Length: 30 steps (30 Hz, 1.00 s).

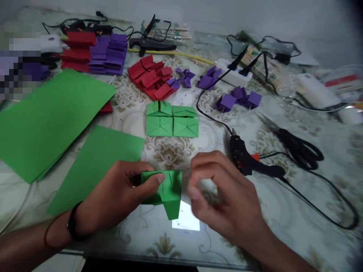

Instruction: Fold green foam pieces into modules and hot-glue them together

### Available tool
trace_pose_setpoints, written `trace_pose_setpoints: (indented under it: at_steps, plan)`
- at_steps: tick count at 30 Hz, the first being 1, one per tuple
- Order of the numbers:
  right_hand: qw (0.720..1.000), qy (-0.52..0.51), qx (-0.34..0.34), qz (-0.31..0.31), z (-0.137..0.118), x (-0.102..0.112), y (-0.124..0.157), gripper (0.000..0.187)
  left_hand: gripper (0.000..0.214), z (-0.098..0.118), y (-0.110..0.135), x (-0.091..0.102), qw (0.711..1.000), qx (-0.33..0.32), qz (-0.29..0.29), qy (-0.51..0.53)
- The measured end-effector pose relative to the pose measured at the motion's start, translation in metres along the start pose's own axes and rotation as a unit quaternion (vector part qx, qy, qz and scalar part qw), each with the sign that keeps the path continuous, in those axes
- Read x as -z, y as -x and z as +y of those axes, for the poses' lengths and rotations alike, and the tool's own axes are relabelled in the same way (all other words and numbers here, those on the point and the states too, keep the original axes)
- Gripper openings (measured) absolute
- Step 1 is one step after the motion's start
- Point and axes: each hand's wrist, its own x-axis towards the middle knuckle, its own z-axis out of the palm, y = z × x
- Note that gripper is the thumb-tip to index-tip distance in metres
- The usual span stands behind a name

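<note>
My left hand (113, 196) pinches a folded piece of green paper (172, 187), its thumb pressed on the creased top face. One flap of that piece hangs down toward the table's front. Just right of the paper and apart from it is my right hand (224, 192), slightly blurred. Its fingers curl to meet the thumb in a ring, with nothing visible between them. Beyond both hands lie several folded green paper units (160, 126), set side by side in two rows. A flat green sheet (99, 162) rests partly under my left forearm.
Large green sheets (56, 121) are stacked at left. Red folded papers (153, 77), purple folded pieces (227, 102) and a white power strip (234, 73) lie farther back. At right are a corded black glue gun (241, 155) and black-handled scissors (297, 147).
</note>
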Motion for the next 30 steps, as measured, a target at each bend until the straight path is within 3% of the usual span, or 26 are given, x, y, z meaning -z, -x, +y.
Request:
trace_pose_setpoints:
  at_steps: [5, 11, 14, 20, 30]
  plan:
    - [0.990, -0.092, -0.102, 0.016, 0.006, -0.002, 0.002, 0.007, 0.044, 0.002, 0.001, 0.001, 1.000, -0.010, 0.002, 0.020]
    - [0.956, -0.135, -0.231, -0.117, -0.004, -0.012, -0.001, 0.020, 0.041, -0.001, 0.003, -0.001, 0.999, -0.039, -0.001, 0.015]
    - [0.941, -0.177, -0.260, -0.127, -0.007, -0.013, -0.004, 0.034, 0.042, 0.000, 0.004, -0.002, 0.999, -0.044, -0.008, 0.000]
    - [0.906, -0.245, -0.311, -0.150, -0.007, -0.010, -0.007, 0.032, 0.041, 0.002, 0.004, 0.000, 0.998, -0.055, -0.008, -0.018]
    - [0.900, -0.260, -0.319, -0.145, -0.006, -0.010, -0.004, 0.026, 0.039, 0.000, 0.004, -0.001, 0.999, -0.045, -0.009, 0.013]
